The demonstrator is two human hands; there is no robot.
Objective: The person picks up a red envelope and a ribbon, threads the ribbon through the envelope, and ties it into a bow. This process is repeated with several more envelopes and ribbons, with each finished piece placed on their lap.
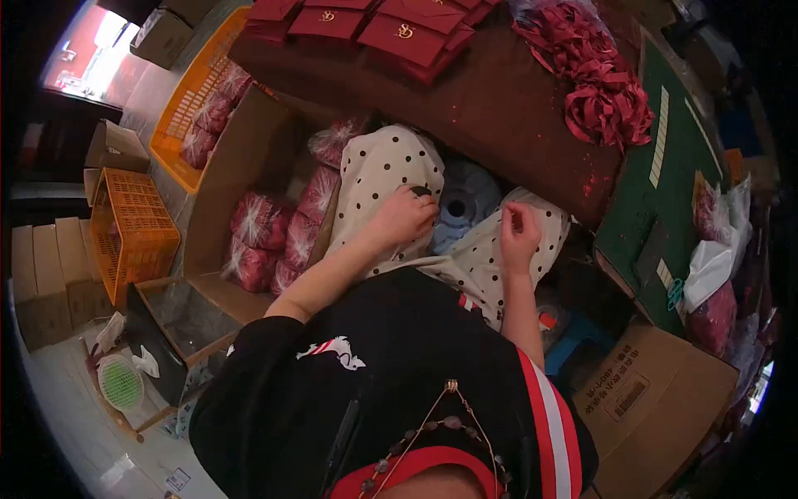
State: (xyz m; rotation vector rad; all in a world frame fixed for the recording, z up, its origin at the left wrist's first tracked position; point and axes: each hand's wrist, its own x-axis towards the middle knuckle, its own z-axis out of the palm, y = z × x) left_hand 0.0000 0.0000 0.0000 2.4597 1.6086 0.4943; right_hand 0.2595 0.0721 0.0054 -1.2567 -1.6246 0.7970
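Observation:
My left hand (407, 218) rests over one knee of the cream dotted trousers (386, 154), its fingers curled. A small black thing (421, 190) shows at its fingers; I cannot make out what it is. Above the other knee, my right hand (519, 237) is held up with curled fingers; anything inside is too small or hidden to name. Ahead of both hands is the brown-topped table (499, 96). It bears stacks of dark red pouches (407, 32) with gold lettering and a tangled heap of dark red ribbons (607, 108).
An open cardboard box (220, 195) at my left holds red bundles in clear plastic (258, 220). Beyond it stand orange crates (133, 224). On the right are a green cutting mat (652, 191), teal scissors (675, 293) and a closed carton (657, 407). A blue-grey round object (465, 204) sits between my knees.

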